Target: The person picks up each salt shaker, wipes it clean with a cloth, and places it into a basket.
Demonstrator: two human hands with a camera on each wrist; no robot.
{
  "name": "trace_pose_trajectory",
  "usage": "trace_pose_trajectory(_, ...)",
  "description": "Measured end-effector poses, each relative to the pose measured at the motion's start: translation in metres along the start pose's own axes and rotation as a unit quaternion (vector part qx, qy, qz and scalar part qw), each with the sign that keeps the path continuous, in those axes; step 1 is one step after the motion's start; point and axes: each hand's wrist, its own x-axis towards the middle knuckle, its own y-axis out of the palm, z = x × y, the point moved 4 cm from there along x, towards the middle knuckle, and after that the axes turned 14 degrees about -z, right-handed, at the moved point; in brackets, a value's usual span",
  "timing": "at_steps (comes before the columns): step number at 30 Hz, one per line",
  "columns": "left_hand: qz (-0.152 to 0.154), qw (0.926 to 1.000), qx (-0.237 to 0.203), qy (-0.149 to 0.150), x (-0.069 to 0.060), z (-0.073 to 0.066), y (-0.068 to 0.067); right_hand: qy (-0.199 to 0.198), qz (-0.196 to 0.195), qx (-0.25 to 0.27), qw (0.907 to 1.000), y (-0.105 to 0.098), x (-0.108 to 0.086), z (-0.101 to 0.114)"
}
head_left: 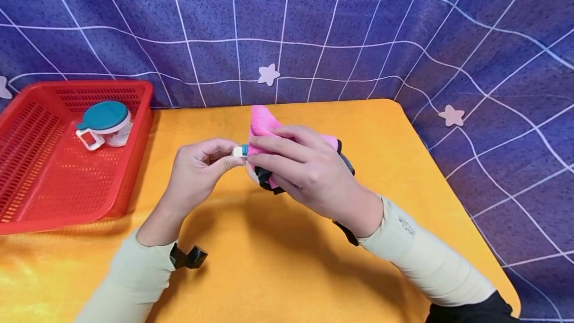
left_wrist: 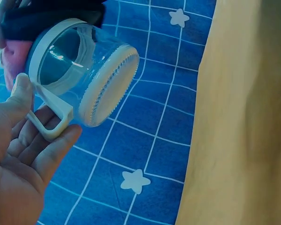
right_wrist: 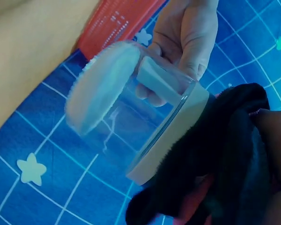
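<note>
A clear jar (left_wrist: 110, 84) with a white collar and a white side handle (left_wrist: 58, 105) is held up in the air, tipped on its side. My left hand (head_left: 195, 173) pinches that handle between thumb and fingers. A pink cloth (head_left: 261, 119) with black edging covers the jar's lid end. With my right hand (head_left: 309, 168) I grip the cloth, fingers spread over it against the lid. In the head view cloth and hand hide most of the jar; a bit of teal lid (head_left: 244, 150) shows beside the handle. The right wrist view shows the transparent jar wall (right_wrist: 117, 136) and its pale base.
A red plastic basket (head_left: 117, 183) stands at the left of the orange table (head_left: 278, 273). Inside it is another clear jar with a teal lid (head_left: 105, 115) and white handle. Behind and to the right hangs a blue gridded curtain (head_left: 314, 19) with star shapes.
</note>
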Motion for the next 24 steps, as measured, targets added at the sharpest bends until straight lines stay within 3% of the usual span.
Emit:
trace_pose_trajectory(9, 0.004, 0.9999, 0.011, -0.001, -0.004, 0.002, 0.002, 0.009, 0.006, -0.042, 0.9991, 0.004, 0.005, -0.021)
trace_pose_trajectory(16, 0.004, 0.9998, 0.02, 0.001, -0.005, 0.001, 0.0, 0.038, -0.002, -0.041, 0.9984, -0.002, 0.002, -0.041)
trace_pose_trajectory(24, -0.012, 0.9999, 0.009, -0.004, -0.003, 0.0, -0.007, 0.06, -0.022, -0.039, 0.9972, -0.014, -0.009, -0.046)
